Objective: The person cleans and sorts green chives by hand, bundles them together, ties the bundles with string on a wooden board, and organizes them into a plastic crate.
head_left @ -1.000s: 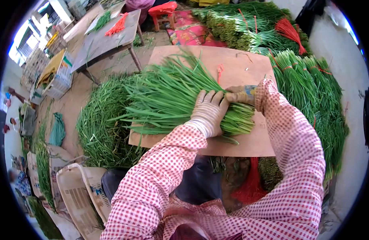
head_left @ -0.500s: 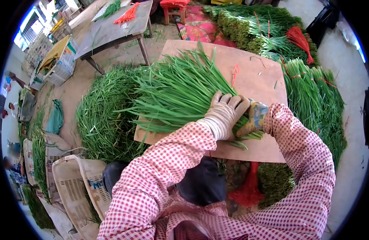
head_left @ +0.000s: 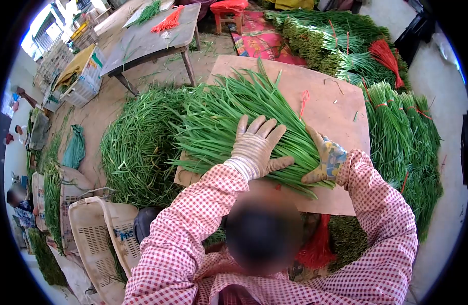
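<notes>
Our gloved left hand (head_left: 256, 147) lies open, palm down with fingers spread, on the leaves of the loose garlic chives (head_left: 274, 122). Our gloved right hand (head_left: 328, 158) is partly open, cupping the stalk ends with thumb and fingers apart. Beneath both hands, the chives rest on a brown board (head_left: 340, 114); just beyond our right hand lies a red tie (head_left: 304, 101). Left of our left hand we have a heap of greens (head_left: 142, 147); right of our right hand, tied bundles (head_left: 391, 124). Farther ahead and left stands a table (head_left: 157, 43).
</notes>
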{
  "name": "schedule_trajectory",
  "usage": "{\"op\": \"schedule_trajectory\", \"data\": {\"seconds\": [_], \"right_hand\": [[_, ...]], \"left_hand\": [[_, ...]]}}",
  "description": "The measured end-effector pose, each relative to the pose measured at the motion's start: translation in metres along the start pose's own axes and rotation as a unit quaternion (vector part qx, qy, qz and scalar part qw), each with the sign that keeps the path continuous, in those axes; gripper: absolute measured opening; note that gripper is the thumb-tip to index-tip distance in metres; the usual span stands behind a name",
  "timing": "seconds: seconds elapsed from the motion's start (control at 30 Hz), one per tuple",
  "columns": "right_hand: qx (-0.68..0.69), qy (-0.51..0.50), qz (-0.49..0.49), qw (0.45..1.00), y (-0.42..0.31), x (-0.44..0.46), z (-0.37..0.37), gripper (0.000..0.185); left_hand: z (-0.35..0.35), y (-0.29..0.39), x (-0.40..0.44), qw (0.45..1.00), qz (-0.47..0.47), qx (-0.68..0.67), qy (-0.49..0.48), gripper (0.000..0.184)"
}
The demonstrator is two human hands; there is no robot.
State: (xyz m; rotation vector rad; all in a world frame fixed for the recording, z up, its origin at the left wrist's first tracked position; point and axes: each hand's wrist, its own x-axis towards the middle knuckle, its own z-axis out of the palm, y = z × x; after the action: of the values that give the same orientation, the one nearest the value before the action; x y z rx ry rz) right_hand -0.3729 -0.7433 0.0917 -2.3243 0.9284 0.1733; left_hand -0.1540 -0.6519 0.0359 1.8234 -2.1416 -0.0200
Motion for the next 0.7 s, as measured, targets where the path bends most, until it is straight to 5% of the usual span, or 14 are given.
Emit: {"op": "schedule_trajectory", "data": {"seconds": [0.13, 0.3, 0.43, 0.53, 0.7], "right_hand": [[-0.011, -0.002, 0.009, 1.000, -0.005, -0.004, -0.002, 0.120], [-0.034, -0.028, 0.019, 0.999, -0.003, -0.003, -0.002, 0.113], [-0.018, -0.017, 0.012, 1.000, -0.004, -0.004, -0.003, 0.113], [-0.020, -0.005, 0.001, 1.000, -0.003, -0.005, -0.003, 0.114], [-0.020, -0.014, 0.017, 1.000, -0.007, -0.005, -0.005, 0.113]], "left_hand": [[0.000, -0.005, -0.001, 1.000, 0.003, -0.019, -0.016, 0.088], [-0.005, -0.047, -0.004, 0.967, 0.063, -0.161, 0.187, 0.019], [-0.001, -0.069, 0.003, 0.955, 0.000, -0.188, 0.228, 0.013], [-0.005, -0.080, 0.020, 0.962, -0.116, -0.205, 0.135, 0.033], [-0.012, -0.092, 0.051, 0.996, -0.049, -0.051, -0.055, 0.029]]}}
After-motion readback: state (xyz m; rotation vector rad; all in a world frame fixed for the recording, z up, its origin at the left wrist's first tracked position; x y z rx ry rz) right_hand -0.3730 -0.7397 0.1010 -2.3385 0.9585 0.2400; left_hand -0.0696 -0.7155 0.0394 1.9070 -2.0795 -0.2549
